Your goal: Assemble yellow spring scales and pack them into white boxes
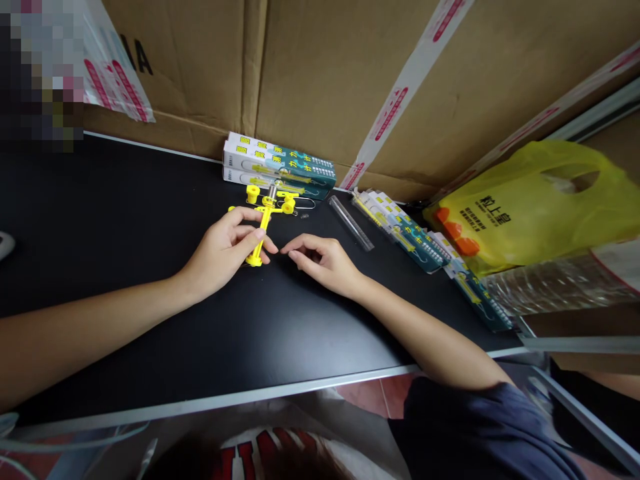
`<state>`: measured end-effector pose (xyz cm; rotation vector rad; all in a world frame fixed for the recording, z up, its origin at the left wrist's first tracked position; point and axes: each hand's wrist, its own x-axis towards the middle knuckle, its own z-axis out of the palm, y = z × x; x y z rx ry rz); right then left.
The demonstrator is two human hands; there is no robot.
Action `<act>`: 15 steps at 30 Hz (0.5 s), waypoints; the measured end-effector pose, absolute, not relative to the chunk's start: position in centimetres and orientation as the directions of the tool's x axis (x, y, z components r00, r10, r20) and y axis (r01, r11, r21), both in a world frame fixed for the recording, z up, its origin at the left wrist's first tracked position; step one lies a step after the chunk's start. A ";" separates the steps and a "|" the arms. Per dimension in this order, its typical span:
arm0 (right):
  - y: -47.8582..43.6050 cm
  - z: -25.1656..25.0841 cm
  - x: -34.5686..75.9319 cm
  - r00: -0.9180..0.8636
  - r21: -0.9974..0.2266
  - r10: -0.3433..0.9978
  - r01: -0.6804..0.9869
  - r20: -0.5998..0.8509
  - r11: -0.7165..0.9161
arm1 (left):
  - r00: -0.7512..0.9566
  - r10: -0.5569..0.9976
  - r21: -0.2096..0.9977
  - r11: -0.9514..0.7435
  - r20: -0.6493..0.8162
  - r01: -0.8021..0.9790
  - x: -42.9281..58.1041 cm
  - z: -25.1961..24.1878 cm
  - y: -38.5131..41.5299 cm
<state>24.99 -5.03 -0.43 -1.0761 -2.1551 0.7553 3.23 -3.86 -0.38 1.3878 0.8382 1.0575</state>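
My left hand (223, 250) is closed around a yellow plastic rod (264, 232) with a wider foot at its lower end, held tilted above the black table. Just to the right, my right hand (325, 263) has thumb and forefinger brought together; anything between their tips is too small to make out. Beyond the left fingers lie more yellow plastic parts (253, 194), a metal spring (273, 192), a small thin spring (305, 215) and a wire hook (307, 202). A clear plastic tube (351, 223) lies behind my right hand.
Two stacked printed boxes (280, 165) stand against a large cardboard carton (320, 73). More such boxes (405, 230) lie in a row at the right, beside a yellow plastic bag (540, 200). The black table (125, 200) has a pale front edge. Part of a white object (6, 245) shows far left.
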 end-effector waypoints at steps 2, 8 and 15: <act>-4.8 -0.5 25.2 -0.470 -0.710 0.843 0.498 0.262 0.498 | 0.344 0.930 0.991 -0.109 0.131 -0.082 3.2 -0.4 -3.9; -4.7 -0.5 25.3 -0.472 -0.693 0.842 0.516 0.260 0.503 | 0.341 0.935 0.995 -0.084 0.096 -0.050 3.3 0.0 -4.2; -3.7 -0.7 26.1 -0.393 -0.546 0.844 0.644 0.365 0.536 | 0.314 0.949 0.999 -0.031 0.037 -0.025 3.4 0.3 -4.3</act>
